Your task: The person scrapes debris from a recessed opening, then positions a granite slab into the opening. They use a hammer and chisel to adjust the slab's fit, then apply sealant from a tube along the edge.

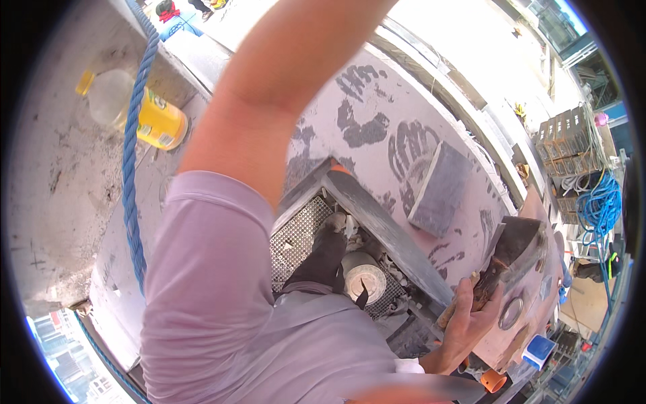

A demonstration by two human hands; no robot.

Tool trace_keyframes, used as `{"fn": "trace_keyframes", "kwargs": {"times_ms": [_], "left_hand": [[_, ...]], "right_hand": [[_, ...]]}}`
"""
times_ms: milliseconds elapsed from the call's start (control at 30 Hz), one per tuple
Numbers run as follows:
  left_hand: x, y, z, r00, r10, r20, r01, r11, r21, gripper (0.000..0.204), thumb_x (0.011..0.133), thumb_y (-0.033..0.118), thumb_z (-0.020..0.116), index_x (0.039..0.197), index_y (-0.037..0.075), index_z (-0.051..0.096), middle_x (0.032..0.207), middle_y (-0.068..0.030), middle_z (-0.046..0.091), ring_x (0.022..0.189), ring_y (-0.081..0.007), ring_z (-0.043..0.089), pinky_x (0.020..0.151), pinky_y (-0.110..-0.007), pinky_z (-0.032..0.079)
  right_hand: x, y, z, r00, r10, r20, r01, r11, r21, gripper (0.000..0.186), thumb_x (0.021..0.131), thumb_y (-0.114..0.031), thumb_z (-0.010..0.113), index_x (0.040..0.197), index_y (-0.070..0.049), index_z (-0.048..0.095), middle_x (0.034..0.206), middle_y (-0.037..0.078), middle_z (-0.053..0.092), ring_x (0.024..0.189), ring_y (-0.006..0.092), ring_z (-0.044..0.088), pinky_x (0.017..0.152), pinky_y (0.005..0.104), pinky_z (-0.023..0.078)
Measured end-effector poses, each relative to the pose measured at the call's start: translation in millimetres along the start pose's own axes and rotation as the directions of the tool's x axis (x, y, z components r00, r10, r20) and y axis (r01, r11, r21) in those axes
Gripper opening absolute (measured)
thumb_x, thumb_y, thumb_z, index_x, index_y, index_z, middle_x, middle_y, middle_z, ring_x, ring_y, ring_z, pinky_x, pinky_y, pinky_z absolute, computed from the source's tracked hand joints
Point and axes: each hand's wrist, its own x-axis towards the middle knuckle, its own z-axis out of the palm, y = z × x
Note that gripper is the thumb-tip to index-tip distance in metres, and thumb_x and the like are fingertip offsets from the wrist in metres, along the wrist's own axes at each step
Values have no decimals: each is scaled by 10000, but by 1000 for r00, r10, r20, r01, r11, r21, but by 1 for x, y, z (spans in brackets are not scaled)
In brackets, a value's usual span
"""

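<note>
The left arm (256, 101) rises out of frame, so I cannot tell whether the left hand is apart or clamped. Beyond it, a pale panel (407, 101) bears dark smears and a grey block (441, 192); tool work here would best steer clear of the block. Further right, the right hand (465, 330) is clamped on a dark, broad-bladed tool (517, 239), its blade near the block's lower right. Good control likely calls for a firm grip and a steady wrist. As for writing, the yellow bottle (161, 121) at left wears a printed label; at far right, the brown stack (568, 138) carries pale marks, too small to make out.
</note>
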Motion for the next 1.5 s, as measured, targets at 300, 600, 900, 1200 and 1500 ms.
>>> {"fn": "trace_keyframes", "kwargs": {"times_ms": [300, 600, 900, 1200, 1500], "left_hand": [[-109, -252, 151, 713, -427, 556, 642, 717, -272, 262, 936, 194, 681, 1108, 5, 742, 1005, -234, 789, 839, -348, 778, 714, -469, 616], [-261, -297, 392, 465, -448, 764, 827, 528, -193, 417, 1016, 306, 671, 1282, -5, 751, 982, -184, 792, 866, -257, 784, 753, -393, 638], [-237, -239, 479, 651, -50, 757, 343, 910, -235, 413, 985, 56, 602, 1395, 23, 634, 1289, -235, 720, 1248, -423, 677, 1063, -508, 544], [-255, -267, 523, 670, -91, 737, 288, 946, -146, 497, 963, -49, 570, 1456, 6, 587, 1478, -214, 612, 1376, -391, 618, 1117, -463, 549], [-273, -179, 580, 819, 282, 500, -175, 952, -250, 444, 989, 76, 615, 1431, 105, 606, 1410, -88, 648, 1373, -297, 584, 1075, -468, 535]], "right_hand": [[88, -10, 42, 998, 39, 42, -15, 883, -468, 375, 978, -149, 753, 1268, 38, 607, 1025, 191, 709, 910, 331, 699, 857, 436, 547], [116, 1, 53, 991, -20, 133, 98, 786, -611, 425, 899, -76, 784, 1272, 28, 608, 1079, 220, 680, 937, 415, 674, 880, 473, 527], [122, 13, 33, 954, 40, 296, 158, 774, -613, 573, 970, -386, 724, 1292, 67, 585, 1131, 222, 619, 972, 405, 619, 910, 470, 494], [143, 2, 34, 943, 210, 259, -67, 880, -471, 693, 1092, -610, 400, 1156, 53, 590, 962, 162, 570, 857, 285, 522, 801, 400, 417], [153, 4, 26, 914, 328, 238, -172, 846, -505, 653, 1110, -578, 401, 1131, 43, 603, 995, 129, 564, 938, 262, 519, 875, 398, 416]]}}
